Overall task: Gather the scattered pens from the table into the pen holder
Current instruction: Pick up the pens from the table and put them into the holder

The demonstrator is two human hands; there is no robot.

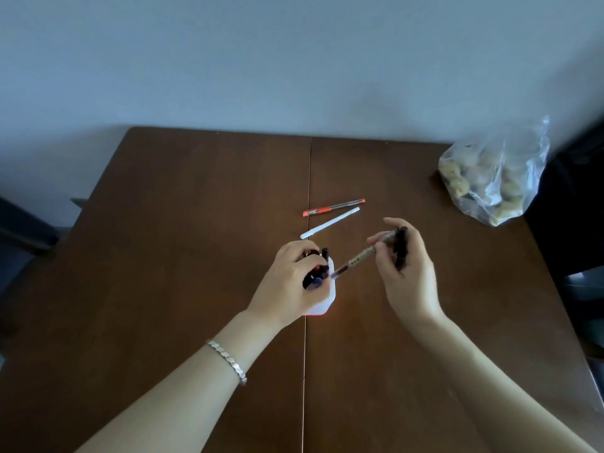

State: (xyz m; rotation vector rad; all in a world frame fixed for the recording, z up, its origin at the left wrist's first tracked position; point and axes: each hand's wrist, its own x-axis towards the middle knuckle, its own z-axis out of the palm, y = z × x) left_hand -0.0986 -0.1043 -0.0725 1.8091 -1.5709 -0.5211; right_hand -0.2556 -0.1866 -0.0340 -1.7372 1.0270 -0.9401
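A white pen holder [328, 297] stands on the brown table [196, 207], with several dark pens [317, 276] sticking out of it. My left hand [289, 282] wraps around the holder from the left and covers most of it. My right hand [403, 266] pinches a brownish clear pen [358, 258], whose tip points down-left at the holder's mouth. The same hand also keeps a black pen [400, 248] against the palm. Beyond the hands lie a red pen [333, 207] and a white pen [330, 223], side by side on the table.
A clear plastic bag [496, 178] with lumpy contents sits at the table's far right corner. A seam [309, 178] runs down the middle of the table. The wall stands behind the far edge. Dark furniture shows at both sides.
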